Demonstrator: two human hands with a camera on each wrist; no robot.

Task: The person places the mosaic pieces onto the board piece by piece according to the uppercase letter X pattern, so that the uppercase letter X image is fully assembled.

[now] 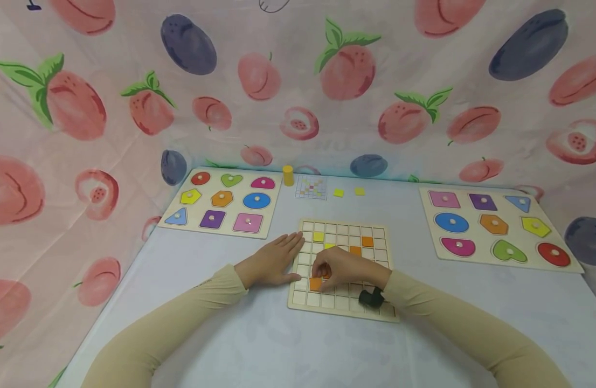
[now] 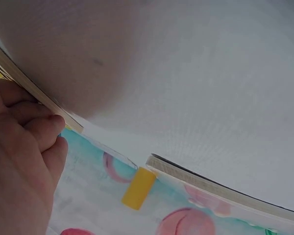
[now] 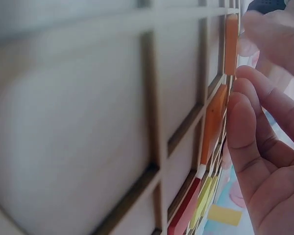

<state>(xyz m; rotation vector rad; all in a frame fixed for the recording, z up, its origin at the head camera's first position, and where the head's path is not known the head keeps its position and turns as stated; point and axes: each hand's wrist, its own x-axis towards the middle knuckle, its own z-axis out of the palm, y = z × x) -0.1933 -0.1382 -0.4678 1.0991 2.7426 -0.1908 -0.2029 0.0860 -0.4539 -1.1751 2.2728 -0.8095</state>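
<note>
Centrally, the right hand pinches an orange tile on the grid board (lower-middle frame). Beside it, the left hand lies spread flat at the board's edge.

Pale table bears grid board, two shape puzzles, yellow cylinder

Bright, even light; both wrist views blurred, perhaps defocused.

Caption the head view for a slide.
Left hand steadies the grid board while right hand presses an orange tile into a cell.
</note>
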